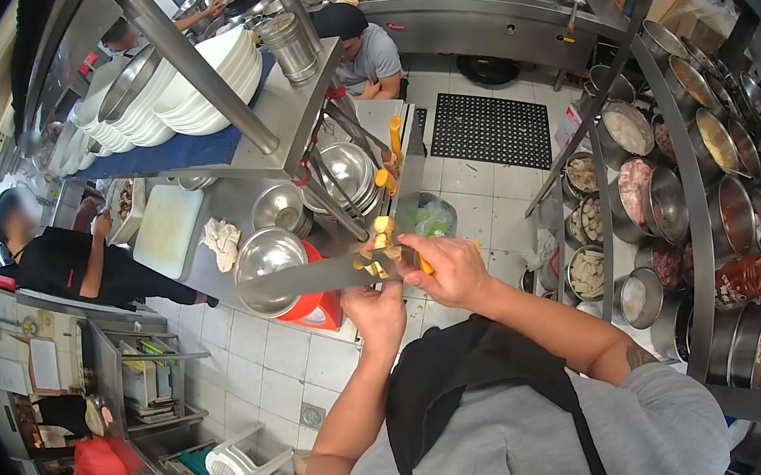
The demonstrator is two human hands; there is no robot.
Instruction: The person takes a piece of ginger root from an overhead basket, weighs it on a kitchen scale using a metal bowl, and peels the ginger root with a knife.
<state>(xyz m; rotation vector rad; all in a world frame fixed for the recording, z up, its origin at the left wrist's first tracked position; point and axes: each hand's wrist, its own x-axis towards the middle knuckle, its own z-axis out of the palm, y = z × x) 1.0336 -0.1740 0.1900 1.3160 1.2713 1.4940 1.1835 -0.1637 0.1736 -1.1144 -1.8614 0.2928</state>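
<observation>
Right hand (448, 269) wrapped around the handle of a broad knife (315, 281); the grip is closed, with a bit of yellow showing between the fingers. Blade runs out to the wearer's left, long axis roughly crosswise to the body, tip reaching in front of the steel bowl (262, 253) above the red container (321, 308). Pale yellow pieces (383, 228) lie at the hand end of the blade, some against it, some just beyond on the far side, ahead and to the left of the right hand. Left hand (376, 315) sits on the near side of the blade, fingertips close under the pieces; fingers partly hidden, so cannot tell whether they pinch anything. Key relation: pieces lie forward of the left hand, near both hands, right hand controlling the blade between. Yellow handles (384, 180) rest farther ahead; bagged greens (435, 220) forward-right.
</observation>
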